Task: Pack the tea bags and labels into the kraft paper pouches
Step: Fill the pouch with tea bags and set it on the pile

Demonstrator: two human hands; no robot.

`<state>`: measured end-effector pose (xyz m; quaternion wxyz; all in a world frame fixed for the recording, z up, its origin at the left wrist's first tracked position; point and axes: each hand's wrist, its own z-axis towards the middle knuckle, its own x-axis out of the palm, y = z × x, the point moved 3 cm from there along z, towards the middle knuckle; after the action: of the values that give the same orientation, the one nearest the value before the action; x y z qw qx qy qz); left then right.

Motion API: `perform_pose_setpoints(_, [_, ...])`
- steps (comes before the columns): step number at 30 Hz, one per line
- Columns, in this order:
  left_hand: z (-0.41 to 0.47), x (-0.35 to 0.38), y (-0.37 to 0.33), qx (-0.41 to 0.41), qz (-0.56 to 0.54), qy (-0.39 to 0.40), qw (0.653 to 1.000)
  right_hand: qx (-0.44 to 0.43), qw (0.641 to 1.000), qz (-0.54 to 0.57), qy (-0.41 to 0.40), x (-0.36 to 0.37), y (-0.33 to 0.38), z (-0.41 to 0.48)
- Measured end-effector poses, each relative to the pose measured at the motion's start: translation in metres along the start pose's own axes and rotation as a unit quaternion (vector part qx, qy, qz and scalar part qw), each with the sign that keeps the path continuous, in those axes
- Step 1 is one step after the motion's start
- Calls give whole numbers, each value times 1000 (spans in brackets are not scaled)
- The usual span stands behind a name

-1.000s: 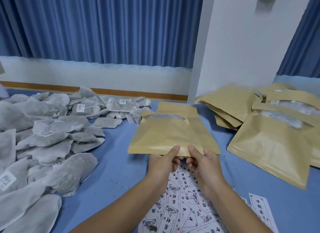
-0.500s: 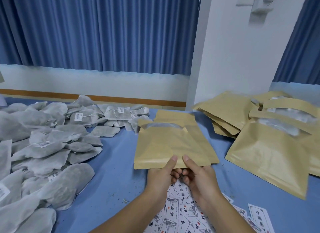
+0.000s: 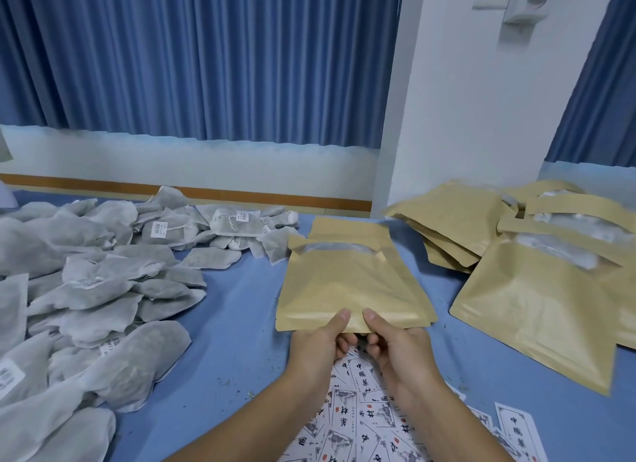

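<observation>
A small stack of kraft paper pouches with clear windows near the top is held over the blue table. My left hand pinches its near edge with the thumb on top. My right hand pinches the same edge just beside it. Printed labels lie scattered on the table under my wrists. A big heap of grey tea bags with small tags covers the left side.
More kraft pouches lie at the right: a flat pile by the white pillar and several bulging ones with windows. Blue curtains hang behind the table. One loose label lies at the lower right.
The view has tilted, so the pouches and hands sit a little lower and more to the right in the frame. Both hands keep the same pinch on the pouches' near edge.
</observation>
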<state>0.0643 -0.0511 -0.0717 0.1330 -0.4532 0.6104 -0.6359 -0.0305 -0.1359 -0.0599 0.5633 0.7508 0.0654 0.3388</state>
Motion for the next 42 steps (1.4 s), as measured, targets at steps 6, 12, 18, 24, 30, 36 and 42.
perform_pose_setpoints(6, [-1, 4, 0, -21, -37, -29, 999, 0, 999, 21, -26, 1, 5, 0])
perform_pose_setpoints(12, [-1, 2, 0, -24, 4, -49, 999, -3, 998, 32, -49, -2, 5, 1])
perform_pose_setpoints(18, [-5, 3, -5, 9, -75, -72, 995, -8, 999, 15, -41, -1, 3, 0])
perform_pose_setpoints(24, [-7, 7, -6, 21, -136, -60, 989, -7, 994, 36, -103, -8, 2, 0])
perform_pose_setpoints(30, [-6, 7, -9, 7, -127, -31, 991, 5, 997, 37, -61, -6, 2, 1])
perform_pose_setpoints(36, [-4, 16, -12, 4, -155, 37, 987, 7, 992, 126, -6, -5, 7, 4])
perform_pose_setpoints(42, [12, 41, -13, -14, -97, 108, 989, -76, 978, 195, -9, -18, 31, 12])
